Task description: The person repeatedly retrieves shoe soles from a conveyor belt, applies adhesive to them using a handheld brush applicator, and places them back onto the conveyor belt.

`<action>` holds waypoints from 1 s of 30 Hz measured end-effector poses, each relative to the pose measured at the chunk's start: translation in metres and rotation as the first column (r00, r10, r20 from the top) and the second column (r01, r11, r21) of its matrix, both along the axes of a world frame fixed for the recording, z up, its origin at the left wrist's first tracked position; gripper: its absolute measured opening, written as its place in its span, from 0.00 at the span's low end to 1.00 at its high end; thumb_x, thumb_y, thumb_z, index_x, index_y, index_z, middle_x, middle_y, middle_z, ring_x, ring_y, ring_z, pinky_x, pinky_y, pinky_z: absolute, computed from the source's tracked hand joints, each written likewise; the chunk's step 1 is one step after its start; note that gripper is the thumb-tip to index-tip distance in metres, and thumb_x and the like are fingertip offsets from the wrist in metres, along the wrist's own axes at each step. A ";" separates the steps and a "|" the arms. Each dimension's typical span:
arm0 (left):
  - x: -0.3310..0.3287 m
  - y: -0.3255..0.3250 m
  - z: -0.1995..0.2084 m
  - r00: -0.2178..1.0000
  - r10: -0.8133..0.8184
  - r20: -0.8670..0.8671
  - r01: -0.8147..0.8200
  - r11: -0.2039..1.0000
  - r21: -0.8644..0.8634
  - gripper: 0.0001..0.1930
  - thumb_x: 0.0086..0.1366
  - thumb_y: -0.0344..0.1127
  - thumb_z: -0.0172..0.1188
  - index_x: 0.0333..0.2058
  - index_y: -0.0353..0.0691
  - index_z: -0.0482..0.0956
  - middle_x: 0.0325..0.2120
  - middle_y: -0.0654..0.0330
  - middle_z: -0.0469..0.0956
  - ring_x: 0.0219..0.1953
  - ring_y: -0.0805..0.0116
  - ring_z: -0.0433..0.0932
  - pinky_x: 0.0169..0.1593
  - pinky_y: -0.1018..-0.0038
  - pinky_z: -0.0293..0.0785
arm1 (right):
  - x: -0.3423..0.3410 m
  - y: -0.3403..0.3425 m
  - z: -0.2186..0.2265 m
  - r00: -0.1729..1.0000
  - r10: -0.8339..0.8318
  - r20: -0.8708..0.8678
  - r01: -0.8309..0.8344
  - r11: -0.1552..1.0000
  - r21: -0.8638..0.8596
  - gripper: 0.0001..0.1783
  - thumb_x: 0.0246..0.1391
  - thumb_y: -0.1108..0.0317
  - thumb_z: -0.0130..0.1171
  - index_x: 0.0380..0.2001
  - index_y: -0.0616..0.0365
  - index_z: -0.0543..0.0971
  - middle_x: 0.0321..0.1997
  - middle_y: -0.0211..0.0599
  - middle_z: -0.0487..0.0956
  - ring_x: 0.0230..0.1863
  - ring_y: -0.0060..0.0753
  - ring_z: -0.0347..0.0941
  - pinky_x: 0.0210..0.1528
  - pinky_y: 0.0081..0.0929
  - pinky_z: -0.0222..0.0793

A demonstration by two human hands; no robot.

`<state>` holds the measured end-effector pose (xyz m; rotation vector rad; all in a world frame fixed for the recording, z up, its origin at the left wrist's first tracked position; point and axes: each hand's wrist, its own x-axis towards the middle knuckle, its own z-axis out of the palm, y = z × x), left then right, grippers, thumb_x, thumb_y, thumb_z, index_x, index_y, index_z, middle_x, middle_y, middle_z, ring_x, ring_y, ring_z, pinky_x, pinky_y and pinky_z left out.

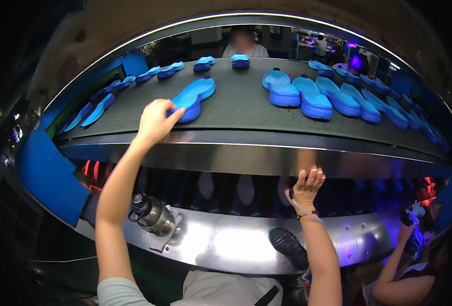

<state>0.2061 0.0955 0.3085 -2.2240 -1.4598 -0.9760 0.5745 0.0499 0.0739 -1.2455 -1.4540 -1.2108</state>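
On the upper dark green belt, my left hand (158, 121) grips the heel end of a blue foam shoe sole (198, 96), thumb on its near edge and fingers around its side. The sole has a light blue top and darker blue sidewall. My right hand (307, 187) is raised below the metal edge of the belt, its fingers stretched out and nothing visible in them. A pale strip hangs by its wrist, beside a beaded bracelet. Below that hand, a black-bottomed shoe (288, 248) lies sole up on the metal ledge.
Several blue soles (315, 99) stand in rows along the belt (231, 104). A dark drink bottle (153, 215) sits on the metal ledge (210, 239). Dark shapes fill the lower level under the belt. At right, a co-worker's hand (405, 232) holds a shoe; another person sits across.
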 end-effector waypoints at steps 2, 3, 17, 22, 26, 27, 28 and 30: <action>-0.008 -0.030 -0.026 0.915 -0.225 0.336 0.181 0.971 0.156 0.17 0.59 0.46 0.50 0.27 0.35 0.75 0.32 0.52 0.75 0.42 0.59 0.72 0.50 0.68 0.62 | -0.005 -0.028 0.012 0.996 0.073 -0.053 -0.082 0.979 -0.185 0.44 0.35 0.63 0.59 0.58 0.52 0.52 0.65 0.48 0.42 0.65 0.56 0.37 0.63 0.51 0.35; -0.009 -0.046 -0.037 0.849 -0.312 0.427 0.213 0.941 0.265 0.16 0.60 0.44 0.50 0.29 0.35 0.75 0.34 0.53 0.74 0.42 0.60 0.71 0.50 0.69 0.62 | -0.006 -0.040 0.017 0.994 0.075 -0.082 -0.095 0.958 -0.269 0.43 0.36 0.62 0.59 0.58 0.53 0.54 0.64 0.49 0.44 0.64 0.56 0.39 0.63 0.51 0.37; 0.017 -0.196 -0.242 -0.481 0.419 0.770 0.838 -0.039 0.545 0.38 0.50 0.46 0.58 0.54 0.30 0.56 0.47 0.41 0.67 0.48 0.42 0.68 0.54 0.51 0.60 | -0.025 -0.174 -0.046 -0.325 -0.162 -0.932 -0.814 0.549 0.189 0.12 0.52 0.69 0.54 0.37 0.67 0.75 0.38 0.43 0.76 0.32 0.30 0.75 0.34 0.19 0.70; 0.051 -0.194 -0.276 -0.092 0.599 0.796 0.996 0.070 0.062 0.35 0.57 0.49 0.52 0.56 0.34 0.53 0.51 0.42 0.63 0.54 0.50 0.63 0.57 0.55 0.58 | -0.031 -0.186 -0.029 -0.619 -0.107 -0.778 -0.726 0.457 0.514 0.12 0.49 0.77 0.54 0.40 0.67 0.72 0.40 0.46 0.75 0.36 0.35 0.75 0.41 0.24 0.73; 0.083 -0.188 -0.258 -0.288 0.684 0.671 0.934 0.046 0.354 0.44 0.54 0.71 0.35 0.58 0.39 0.52 0.52 0.42 0.62 0.54 0.49 0.63 0.56 0.55 0.59 | -0.041 -0.188 -0.001 -0.630 -0.105 -0.769 -0.764 0.256 0.592 0.13 0.47 0.79 0.52 0.39 0.65 0.72 0.41 0.47 0.75 0.39 0.36 0.74 0.42 0.26 0.73; 0.091 -0.186 -0.251 -0.265 0.665 0.698 0.942 0.024 0.334 0.49 0.49 0.76 0.27 0.59 0.41 0.52 0.52 0.43 0.62 0.54 0.49 0.63 0.56 0.55 0.59 | -0.044 -0.186 0.005 -0.624 -0.112 -0.773 -0.776 0.204 0.597 0.13 0.47 0.79 0.52 0.39 0.65 0.73 0.41 0.47 0.75 0.41 0.36 0.74 0.44 0.27 0.71; 0.099 -0.184 -0.247 -0.242 0.646 0.724 0.949 0.004 0.314 0.54 0.43 0.80 0.18 0.59 0.44 0.51 0.52 0.44 0.62 0.53 0.49 0.63 0.56 0.55 0.60 | -0.049 -0.182 0.009 -0.590 -0.116 -0.799 -0.805 0.162 0.571 0.12 0.47 0.79 0.53 0.38 0.65 0.73 0.41 0.47 0.75 0.41 0.36 0.74 0.46 0.28 0.70; 0.110 -0.184 -0.243 -0.263 0.652 0.711 0.941 0.012 0.338 0.53 0.45 0.80 0.18 0.59 0.43 0.51 0.52 0.45 0.62 0.53 0.49 0.64 0.55 0.55 0.60 | -0.058 -0.177 0.015 -0.522 -0.130 -0.843 -0.853 0.106 0.512 0.12 0.46 0.80 0.53 0.38 0.67 0.73 0.41 0.48 0.75 0.42 0.36 0.73 0.49 0.29 0.67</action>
